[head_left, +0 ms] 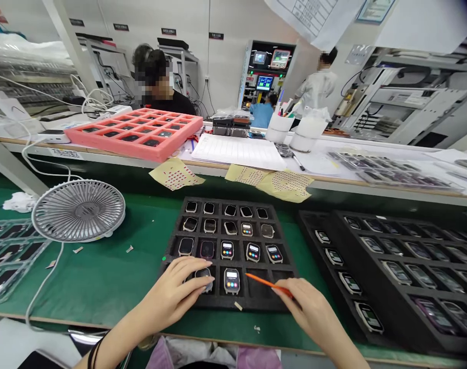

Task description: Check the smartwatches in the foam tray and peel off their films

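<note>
In front of me lies a black foam tray (225, 260) with smartwatches in its square pockets. My left hand (184, 282) is over the front row, its thumb and fingers closed around a dark-screened smartwatch (204, 280) and partly covering it. Just right of it sits a smartwatch with a lit screen (231, 281), untouched. My right hand (300, 297) is closed on a thin orange pointed stick (268, 282), whose tip points left over an empty front pocket. Several watches in the third row show lit screens with coloured dots; most farther back are dark.
A white fan (80, 210) stands left, near a clear tray of dark screens (11, 256). On the right are stacked black foam trays (333, 292) of watches. The shelf ahead holds a pink foam tray (160, 151), papers (237, 151) and a pen cup (278, 128). Other people are beyond it.
</note>
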Demonstrator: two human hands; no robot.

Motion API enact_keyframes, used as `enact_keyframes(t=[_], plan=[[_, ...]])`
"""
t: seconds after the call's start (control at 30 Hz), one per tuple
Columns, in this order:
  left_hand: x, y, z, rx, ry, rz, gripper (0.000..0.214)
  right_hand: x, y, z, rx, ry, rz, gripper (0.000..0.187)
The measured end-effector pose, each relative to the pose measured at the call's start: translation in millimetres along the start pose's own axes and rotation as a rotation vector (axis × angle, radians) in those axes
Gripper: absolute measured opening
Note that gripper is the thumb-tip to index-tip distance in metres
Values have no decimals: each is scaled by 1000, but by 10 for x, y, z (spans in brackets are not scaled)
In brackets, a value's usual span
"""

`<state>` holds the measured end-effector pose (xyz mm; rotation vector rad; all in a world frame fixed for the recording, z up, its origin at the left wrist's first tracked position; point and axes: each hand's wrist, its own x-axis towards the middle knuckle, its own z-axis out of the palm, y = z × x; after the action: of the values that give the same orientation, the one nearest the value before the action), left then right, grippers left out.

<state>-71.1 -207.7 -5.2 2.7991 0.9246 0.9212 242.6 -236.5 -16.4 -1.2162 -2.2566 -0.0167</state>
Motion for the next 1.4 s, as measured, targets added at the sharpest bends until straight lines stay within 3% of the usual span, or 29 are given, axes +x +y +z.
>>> enact_keyframes(t=[0.1, 0.2, 0.27, 0.37, 0.47, 0.5, 0.57, 0.7, 0.87, 1.07, 1.17, 1.27, 1.33, 1.4], plan=[[91, 215, -11, 17, 20, 29, 27, 209, -263, -41, 50, -86, -205, 24], [92, 400, 1, 14, -10, -29, 23, 461, -532, 46, 64, -173, -339, 31], [3, 419, 7, -34, -72, -115, 26, 662, -667, 117, 120, -247, -401, 33], [-219, 256, -27, -205, -139, -326, 33, 1064, -754, 205, 277, -341, -426, 32], [-443, 1, -119, -400, -103, -566, 34, 1594, -673, 375, 403, -393, -264, 30], [-507, -75, -150, -443, -67, -640, 35, 1780, -615, 479, 379, -387, -148, 30], [-624, -193, -194, -495, 22, -775, 36, 2118, -483, 755, 216, -388, 79, 24], [-842, -334, -154, -604, 171, -975, 43, 2547, -315, 1374, 83, -365, 229, 23], [-991, -474, -47, -817, 272, -1057, 57, 2719, -267, 1765, 84, -332, 316, 20], [-886, -553, -135, -941, 273, -1048, 54, 2731, -148, 1898, 372, -243, 348, 22], [-820, -595, -188, -989, 261, -1065, 53, 2701, -241, 1903, 579, -198, 332, 17], [-737, -650, -243, -961, 275, -1043, 48, 2632, -502, 1781, 878, -199, 330, 27], [-652, -683, -285, -927, 282, -1008, 44, 2558, -729, 1638, 1337, -239, 417, 26], [-552, -704, -322, -909, 282, -977, 42, 2476, -943, 1486, 1621, -247, 513, 24]])
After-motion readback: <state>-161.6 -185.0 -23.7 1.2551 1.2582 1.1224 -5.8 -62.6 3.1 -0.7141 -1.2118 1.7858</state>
